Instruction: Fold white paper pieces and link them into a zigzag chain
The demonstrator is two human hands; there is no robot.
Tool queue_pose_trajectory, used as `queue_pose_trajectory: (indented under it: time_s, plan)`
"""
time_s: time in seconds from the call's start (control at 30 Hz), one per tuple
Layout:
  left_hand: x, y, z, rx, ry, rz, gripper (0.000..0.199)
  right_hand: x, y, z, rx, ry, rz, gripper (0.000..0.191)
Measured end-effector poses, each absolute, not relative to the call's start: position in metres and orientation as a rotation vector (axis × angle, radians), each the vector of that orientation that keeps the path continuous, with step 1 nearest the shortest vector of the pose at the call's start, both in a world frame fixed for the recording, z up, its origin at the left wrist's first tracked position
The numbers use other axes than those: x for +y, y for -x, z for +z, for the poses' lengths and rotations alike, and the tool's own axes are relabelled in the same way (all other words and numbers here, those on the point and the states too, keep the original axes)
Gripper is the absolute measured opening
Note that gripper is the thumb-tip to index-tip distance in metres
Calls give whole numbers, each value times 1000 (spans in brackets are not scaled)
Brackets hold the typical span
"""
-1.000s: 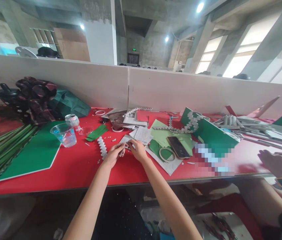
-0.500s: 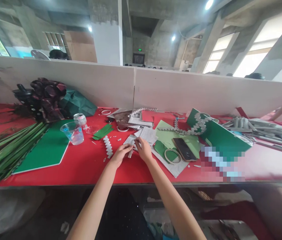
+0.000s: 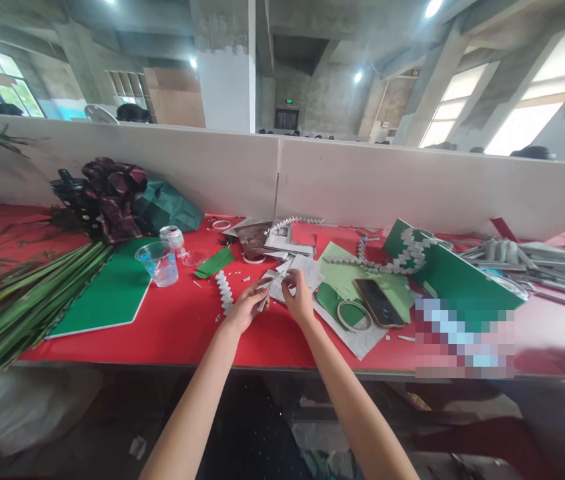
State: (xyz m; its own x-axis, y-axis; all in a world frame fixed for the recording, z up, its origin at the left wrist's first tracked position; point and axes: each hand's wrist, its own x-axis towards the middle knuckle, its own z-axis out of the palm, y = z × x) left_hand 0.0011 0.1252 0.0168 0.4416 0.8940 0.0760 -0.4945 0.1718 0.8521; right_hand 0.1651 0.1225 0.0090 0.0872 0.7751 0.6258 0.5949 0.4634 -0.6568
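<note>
The hands are moving farther apart, seemingly leaving the left hand (image 3: 247, 308) to steady the paper strip (image 3: 263, 303) it is gripping above the red table (image 3: 182, 340), right of the paper chain (image 3: 224, 292); the right hand (image 3: 299, 297) is curling, whether gripping I cannot tell.

Looks matt and papery on the thin grey-white held strips (image 3: 263, 303) and on the short white zigzag chain of folded paper (image 3: 224, 292). Shines softly, smooth, across the flat red tabletop (image 3: 175, 337). Gleams as thin clear plastic on the blue-printed round cup (image 3: 161, 265), as metal on the silver-and-red cylindrical can (image 3: 172, 240), as glassy black on the rectangular dark phone (image 3: 379, 303). Turns from rough bare concrete to smooth white paint down the square pillar (image 3: 225, 73).
</note>
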Motion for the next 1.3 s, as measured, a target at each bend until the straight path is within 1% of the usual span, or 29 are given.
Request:
queue_pose_trajectory:
  time_s: [0.07,0.17,0.23,0.47,0.57,0.77,1.1,1.3]
  plan:
    - [128,-1,13,565,-949,1044,44,122,-166,12,-1661,1177,91,40]
    - [129,-2,10,592,-964,1029,46,122,-168,15,-1786,1130,-47,27]
    - [128,-4,10,599,-973,1031,46,123,-169,15,-1856,1117,-69,23]
    - [127,-7,11,553,-1017,1008,44,123,-167,13,-1865,1253,-35,22]
    - [126,-6,12,550,-1017,1011,46,123,-165,12,-1850,1275,3,21]
    - [124,-3,14,595,-937,1054,55,127,-166,10,-1869,1191,79,25]
    - [125,-1,14,557,-868,1078,55,127,-166,10,-1867,1138,115,28]
    - [119,-7,16,625,-1126,999,58,125,-164,9,-1826,1313,114,23]
